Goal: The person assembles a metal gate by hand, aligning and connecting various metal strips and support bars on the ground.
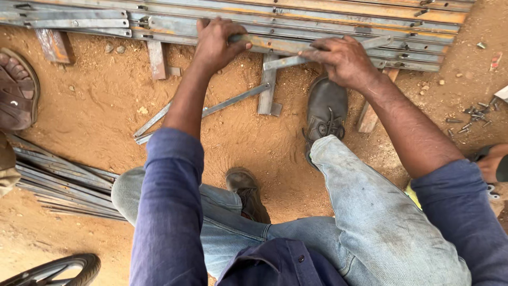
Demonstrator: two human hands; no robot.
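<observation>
Crosswise over the stacked steel channels [317, 24] on the sandy ground [95, 111] lies a flat metal strip [328, 53], its long axis running left to right, right hand [341, 61] clamped around it, left hand [217, 42] closed on its near-left end

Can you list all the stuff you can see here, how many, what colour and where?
long metal rails: many, grey with rust, laid side by side along the top
flat metal strip: one, grey, under both hands
loose strips: a few, grey, on the sand in the middle
bundle of strips: several, grey, lower left
bolts: a small heap, dark, far right
wheel: one, black, bottom left corner
another person's sandalled foot: one, brown, left edge
sandy ground: orange-brown
shoes: two, dark
jeans: pale blue
left hand: gripping the strip
right hand: pressing the strip
</observation>
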